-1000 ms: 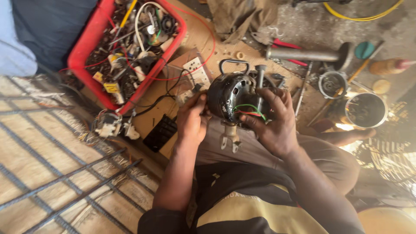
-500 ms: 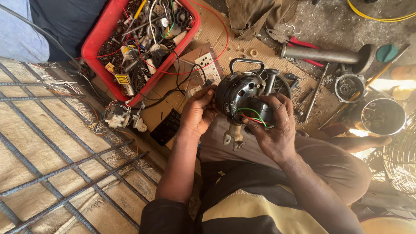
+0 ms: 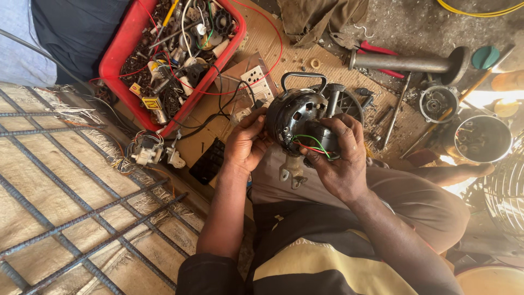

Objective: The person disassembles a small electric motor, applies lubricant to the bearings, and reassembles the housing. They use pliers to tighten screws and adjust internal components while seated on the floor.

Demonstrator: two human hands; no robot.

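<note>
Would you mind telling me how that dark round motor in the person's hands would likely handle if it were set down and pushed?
The motor looks metal and solid, so probably heavy for its size. Its rounded housing may roll or rock. Both the left hand and right hand grip it, suggesting weight.

— Where does the motor (image 3: pixel 303 123) sit?
— Between the person's two hands, above the lap: left hand (image 3: pixel 246 143) on its left side, right hand (image 3: pixel 339 158) on its right.
— And the tray (image 3: pixel 128 46)?
— Up and to the left, full of parts, with the socket block (image 3: pixel 256 82) between tray and motor.
— To the right?
— A metal shaft (image 3: pixel 404 62) lies beyond the motor; a round housing (image 3: pixel 438 101) and a pot (image 3: pixel 482 138) lie farther right.
</note>
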